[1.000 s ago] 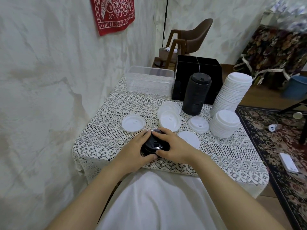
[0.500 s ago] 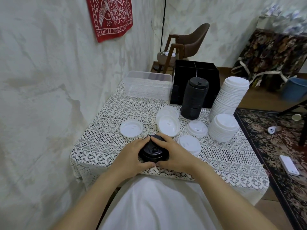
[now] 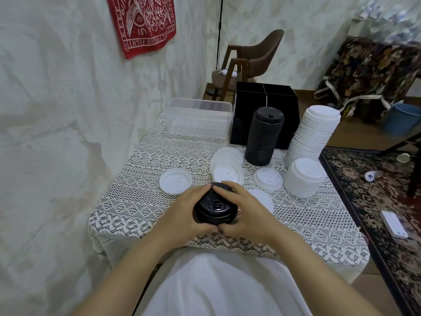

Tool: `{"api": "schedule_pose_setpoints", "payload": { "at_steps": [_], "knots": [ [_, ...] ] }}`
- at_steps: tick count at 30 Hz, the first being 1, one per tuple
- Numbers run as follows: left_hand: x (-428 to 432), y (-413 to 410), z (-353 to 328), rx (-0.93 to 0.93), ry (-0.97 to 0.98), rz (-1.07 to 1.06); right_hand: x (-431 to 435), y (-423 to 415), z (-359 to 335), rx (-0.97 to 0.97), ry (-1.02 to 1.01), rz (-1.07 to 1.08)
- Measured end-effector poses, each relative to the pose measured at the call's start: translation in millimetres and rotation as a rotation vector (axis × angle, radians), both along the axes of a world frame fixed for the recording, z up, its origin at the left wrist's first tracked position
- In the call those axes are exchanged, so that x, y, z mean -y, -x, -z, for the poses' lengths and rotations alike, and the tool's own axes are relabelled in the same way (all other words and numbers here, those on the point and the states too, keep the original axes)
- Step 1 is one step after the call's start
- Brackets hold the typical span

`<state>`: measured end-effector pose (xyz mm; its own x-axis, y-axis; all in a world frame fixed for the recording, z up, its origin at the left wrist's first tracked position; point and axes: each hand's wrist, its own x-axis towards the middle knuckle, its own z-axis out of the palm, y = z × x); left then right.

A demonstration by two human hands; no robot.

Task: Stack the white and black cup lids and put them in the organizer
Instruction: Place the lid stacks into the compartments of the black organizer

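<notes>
Head view: short black lid stack [image 3: 215, 209] at 6 o'clock of table [image 3: 136, 201], gripped by left hand [image 3: 182, 213] and right hand [image 3: 248, 210], fingers curled round rim; tall black lid stack [image 3: 264, 135] at 12 o'clock; tall white lid stack [image 3: 312, 135] at 2 o'clock; loose white lids [image 3: 175, 180] uncollected mid-table; black organizer [image 3: 266, 96] behind, interior hidden; judged roughly midway.

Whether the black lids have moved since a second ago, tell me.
No. The black lids sit just as near the white lid to their left as before; only the view shifted.
</notes>
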<state>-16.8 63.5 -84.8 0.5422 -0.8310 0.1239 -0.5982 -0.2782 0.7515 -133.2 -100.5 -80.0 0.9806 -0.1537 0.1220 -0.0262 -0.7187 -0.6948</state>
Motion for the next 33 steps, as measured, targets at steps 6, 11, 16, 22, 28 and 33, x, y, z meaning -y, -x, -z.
{"api": "schedule_pose_setpoints", "payload": {
  "at_steps": [6,11,16,22,28,33],
  "knots": [
    [13,1,0,0.039,0.028,-0.020,20,15,-15,-0.039,-0.195,0.079],
    [19,-6,-8,0.043,0.049,-0.073,60,0,0,-0.089,0.071,0.473],
    [31,-7,-21,0.060,0.062,-0.074,68,-15,20,-0.356,0.328,0.507],
    [50,-11,-30,0.092,0.059,-0.043,67,-19,22,-0.295,0.275,0.491],
    [76,-10,-41,0.114,0.095,-0.022,56,-23,30,-0.147,0.252,0.395],
    [100,-10,-44,0.124,0.084,0.015,32,-29,28,-0.045,0.157,0.340]
  ]
}}
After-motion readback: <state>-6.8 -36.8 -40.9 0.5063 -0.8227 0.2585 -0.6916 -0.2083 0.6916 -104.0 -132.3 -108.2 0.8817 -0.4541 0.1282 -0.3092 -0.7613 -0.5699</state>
